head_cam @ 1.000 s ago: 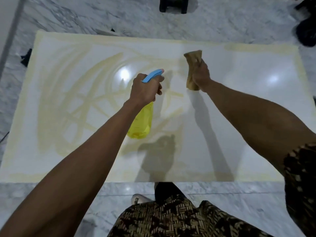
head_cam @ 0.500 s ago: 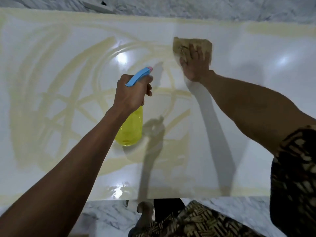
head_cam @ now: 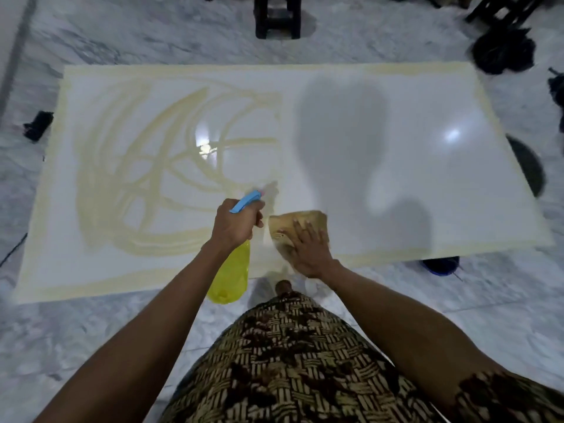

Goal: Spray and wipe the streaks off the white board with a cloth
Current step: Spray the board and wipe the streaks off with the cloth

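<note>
My right grip (head_cam: 309,248) lay spread flat on the cloth (head_cam: 293,228) near the white board's (head_cam: 412,166) near edge; my left grip (head_cam: 233,225) curled around the spray bottle (head_cam: 233,276) just beside. Streaks (head_cam: 152,166) covered the board's left half.

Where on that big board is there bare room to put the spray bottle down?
The white board's right half, beyond the cloth, lies bare and wiped. The near middle is crowded: left hand grips the spray bottle, right hand presses the cloth.

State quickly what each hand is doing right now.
Left hand: grips the spray bottle.
Right hand: open, fingers flat, pressing the cloth on the white board.
</note>
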